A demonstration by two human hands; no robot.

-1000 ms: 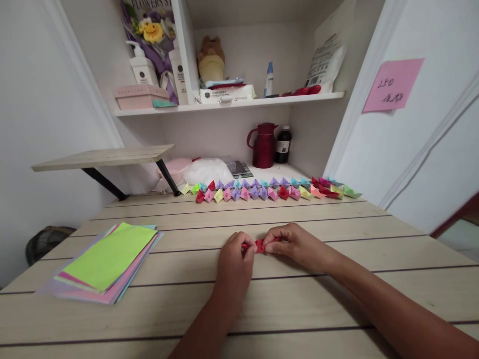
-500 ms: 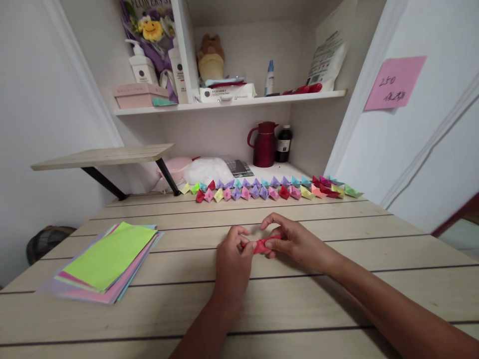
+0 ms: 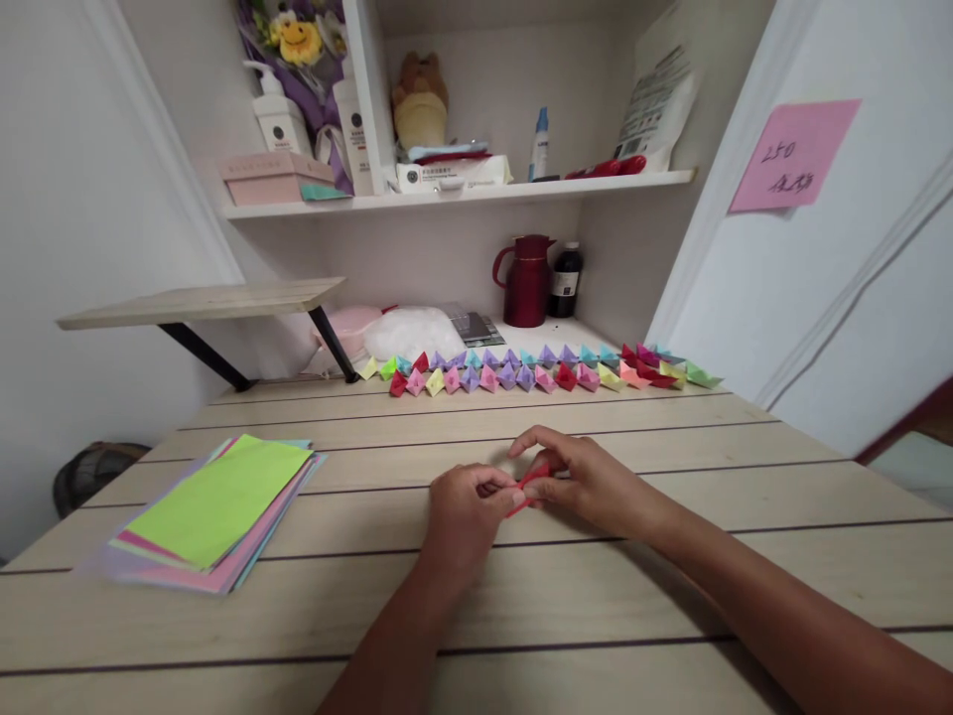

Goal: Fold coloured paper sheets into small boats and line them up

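Between left hand (image 3: 463, 508) and right hand (image 3: 588, 485), red paper (image 3: 534, 477) runs lengthwise near-left to far-right; both hands nearly closed, pinching it, neither clearly nearer.

This looks like a room in a home. A wooden table (image 3: 596, 626) stands against a white shelf unit (image 3: 640, 238) filled with personal belongings: a brown plush toy (image 3: 421, 104), a bouquet with a smiling yellow flower (image 3: 298, 42), a white pump bottle (image 3: 280, 124) and a pink box (image 3: 260, 184). Below sits a dark red jug (image 3: 528, 283); a handwritten pink note (image 3: 796, 154) hangs on the white wall (image 3: 879, 288) to the right.
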